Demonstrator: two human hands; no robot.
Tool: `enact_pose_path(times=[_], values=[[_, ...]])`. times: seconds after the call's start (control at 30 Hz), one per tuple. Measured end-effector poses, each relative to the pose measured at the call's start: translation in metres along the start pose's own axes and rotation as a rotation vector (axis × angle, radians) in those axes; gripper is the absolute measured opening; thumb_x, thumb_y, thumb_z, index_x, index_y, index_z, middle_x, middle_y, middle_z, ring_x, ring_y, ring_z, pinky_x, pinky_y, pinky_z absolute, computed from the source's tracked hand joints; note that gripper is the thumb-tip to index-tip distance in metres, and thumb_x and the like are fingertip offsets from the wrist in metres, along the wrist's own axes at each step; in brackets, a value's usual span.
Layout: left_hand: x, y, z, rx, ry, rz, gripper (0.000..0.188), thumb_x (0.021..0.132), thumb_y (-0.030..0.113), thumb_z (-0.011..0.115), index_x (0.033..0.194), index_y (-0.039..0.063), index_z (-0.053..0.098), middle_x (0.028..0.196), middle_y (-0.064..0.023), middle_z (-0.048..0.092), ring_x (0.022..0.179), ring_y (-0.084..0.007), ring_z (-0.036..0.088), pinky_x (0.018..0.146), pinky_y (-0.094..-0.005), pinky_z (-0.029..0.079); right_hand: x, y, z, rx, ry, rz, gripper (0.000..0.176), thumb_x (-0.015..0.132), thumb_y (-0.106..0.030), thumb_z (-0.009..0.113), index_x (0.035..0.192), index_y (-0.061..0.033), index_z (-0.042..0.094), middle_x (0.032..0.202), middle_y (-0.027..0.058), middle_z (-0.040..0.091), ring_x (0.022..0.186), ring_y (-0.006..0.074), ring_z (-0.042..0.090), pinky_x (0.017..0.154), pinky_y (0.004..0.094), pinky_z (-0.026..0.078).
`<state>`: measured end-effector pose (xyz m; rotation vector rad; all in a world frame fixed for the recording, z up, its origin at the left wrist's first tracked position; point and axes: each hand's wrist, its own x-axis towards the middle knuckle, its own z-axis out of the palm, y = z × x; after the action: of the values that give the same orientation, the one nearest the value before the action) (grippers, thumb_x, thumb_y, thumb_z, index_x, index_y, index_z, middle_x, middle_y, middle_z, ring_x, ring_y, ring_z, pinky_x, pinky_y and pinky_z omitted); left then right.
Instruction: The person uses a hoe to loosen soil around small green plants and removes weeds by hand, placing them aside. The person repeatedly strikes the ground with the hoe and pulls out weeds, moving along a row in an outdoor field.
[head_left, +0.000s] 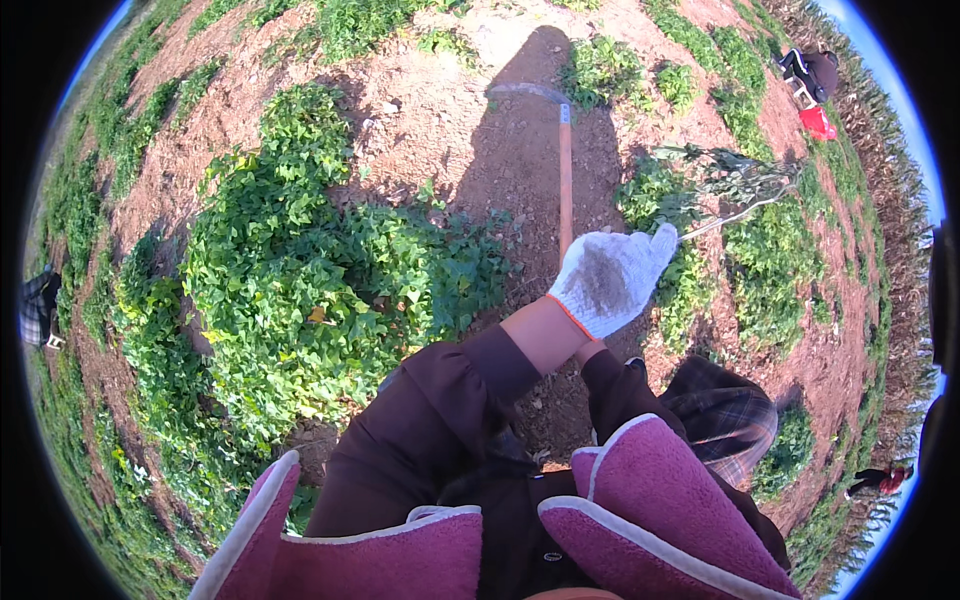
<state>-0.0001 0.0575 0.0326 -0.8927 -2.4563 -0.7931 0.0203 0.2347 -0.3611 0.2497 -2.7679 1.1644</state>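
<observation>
My left hand (611, 281), in a white knit work glove with a dirt stain and an orange cuff edge, reaches across to the right. Its fingers are closed on a pale bare plant stem (739, 217). The stem bends up to drooping, wilted leaves (731, 169) at its far end. Behind the glove my right hand is hidden; only its wrist (589, 350) shows under the left one. A sickle's wooden handle (565, 187) runs up from behind the glove. Its curved metal blade (529, 90) points left over shaded soil. Whether my right hand grips the handle is hidden.
Leafy green vines (337, 277) spread thickly at left, with more vines (772, 277) at right. Bare brown soil (420, 112) lies between. Other people work far off: one (817, 73) near a red bag (817, 124), one (41, 304) at far left, one (881, 480) at lower right.
</observation>
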Motion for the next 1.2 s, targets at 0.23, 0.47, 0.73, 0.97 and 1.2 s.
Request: enact_pose_path(times=[0.23, 0.47, 0.73, 0.97, 1.2], values=[[0.002, -0.006, 0.0, -0.002, 0.033, 0.004, 0.041, 0.089, 0.015, 0.055, 0.128, 0.004, 0.057, 0.08, -0.0047, 0.067, 0.068, -0.0225, 0.07, 0.053, -0.0403, 0.052, -0.059, -0.042, 0.001, 0.33, -0.236, 0.413, 0.038, 0.101, -0.026, 0.057, 0.135, -0.0081, 0.057, 0.112, 0.0086, 0.07, 0.096, 0.0224, 0.067, 0.083, 0.0372, 0.052], [0.002, -0.007, 0.013, 0.007, 0.05, 0.07, 0.047, 0.086, 0.017, 0.059, 0.131, 0.003, 0.054, 0.077, -0.0044, 0.065, 0.061, -0.022, 0.068, 0.051, -0.0388, 0.051, 0.013, -0.112, -0.051, 0.885, -0.274, 0.705, 0.025, 0.098, -0.019, 0.06, 0.119, -0.0091, 0.054, 0.093, 0.0032, 0.059, 0.076, 0.0162, 0.056, 0.067, 0.0329, 0.046], [0.004, -0.005, 0.008, 0.028, 0.031, 0.046, 0.045, 0.088, 0.018, 0.058, 0.13, 0.002, 0.055, 0.076, -0.0012, 0.061, 0.063, -0.0183, 0.067, 0.051, -0.0361, 0.051, 0.1, -0.188, -0.057, 1.143, -0.186, 0.641, 0.015, 0.094, -0.012, 0.063, 0.102, -0.0102, 0.05, 0.072, -0.003, 0.047, 0.052, 0.0091, 0.044, 0.048, 0.0279, 0.039], [0.008, -0.017, 0.026, 0.036, 0.066, 0.057, 0.046, 0.088, 0.018, 0.056, 0.131, 0.001, 0.055, 0.077, -0.0009, 0.062, 0.062, -0.0174, 0.066, 0.049, -0.0371, 0.05, 0.14, -0.107, 0.01, 0.828, -0.322, 0.821, 0.015, 0.091, -0.01, 0.063, 0.092, -0.0093, 0.049, 0.066, 0.0006, 0.051, 0.047, 0.0134, 0.049, 0.044, 0.0316, 0.043], [0.012, -0.026, 0.033, 0.017, 0.045, 0.079, 0.046, 0.088, 0.018, 0.056, 0.13, 0.0, 0.055, 0.076, -0.0018, 0.062, 0.062, -0.0183, 0.067, 0.049, -0.0386, 0.05, 0.095, -0.115, 0.004, 0.806, -0.341, 0.881, 0.017, 0.087, -0.009, 0.065, 0.094, -0.0121, 0.049, 0.065, 0.0008, 0.05, 0.046, 0.0131, 0.048, 0.042, 0.0327, 0.042]])
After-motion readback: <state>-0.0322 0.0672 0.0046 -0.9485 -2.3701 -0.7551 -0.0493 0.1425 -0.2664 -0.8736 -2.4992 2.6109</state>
